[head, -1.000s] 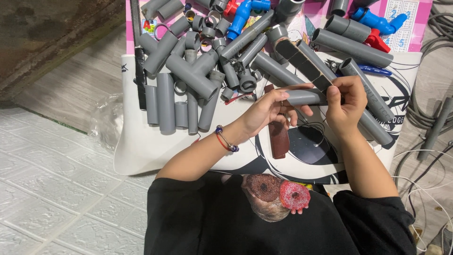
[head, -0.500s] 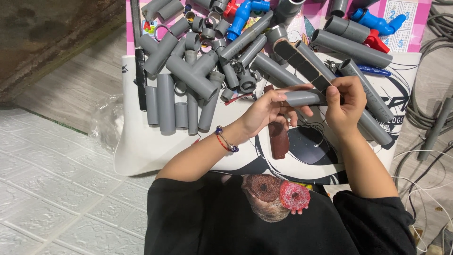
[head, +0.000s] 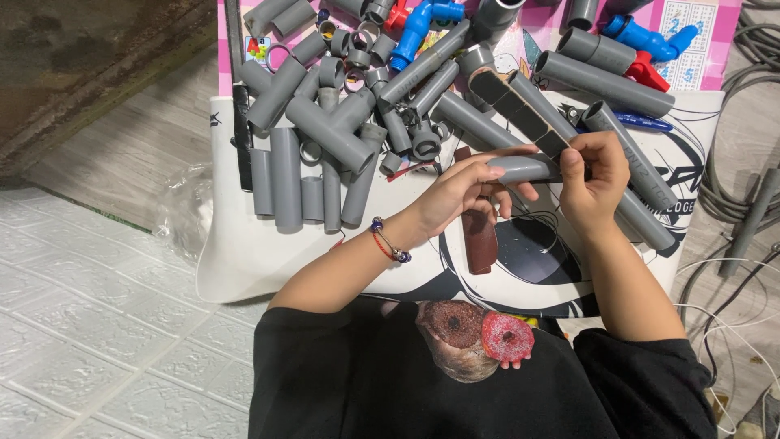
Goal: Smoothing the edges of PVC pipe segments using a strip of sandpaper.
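My left hand grips a short grey pipe piece held level above the mat. My right hand holds a long flat black-and-tan sanding stick that slants up to the left, its lower end pressed against the pipe's right end. A beaded bracelet sits on my left wrist. Under my hands lies a brown strip on the white printed mat.
Several grey pipe pieces and tee fittings are heaped at the mat's far left and middle. Long grey pipes, blue valves and a red fitting lie at the far right. Cables run along the right. A clear plastic bag lies left.
The sanding stick and my right hand have shifted very slightly against the pipe end. My left hand keeps the same grip.
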